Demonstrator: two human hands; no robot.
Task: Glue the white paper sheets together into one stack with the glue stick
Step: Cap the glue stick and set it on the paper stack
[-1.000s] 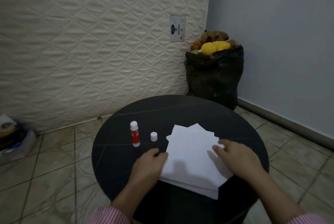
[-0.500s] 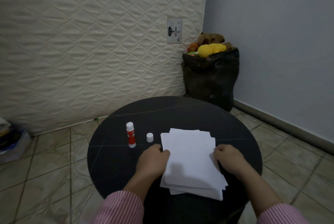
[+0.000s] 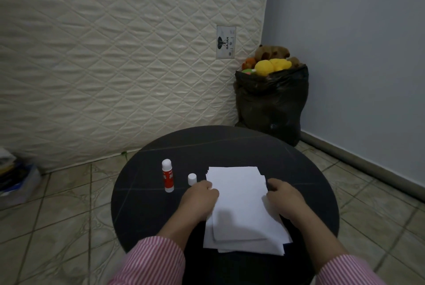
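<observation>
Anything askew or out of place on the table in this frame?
The paper sheets are not squared up: lower sheets stick out unevenly at the near edge. The glue stick stands uncapped, its white cap beside it. Nothing is spilled or damaged.

On the bench (image 3: 230,146) the paper sheets (image 3: 241,204) lie in a loose stack at the near right, with the left hand (image 3: 199,199) and right hand (image 3: 284,199) flanking them. The glue stick (image 3: 167,175) stands upright to their left, its cap (image 3: 192,179) between the two. A bag of plush toys (image 3: 271,100) sits on the floor behind the bench.
</observation>
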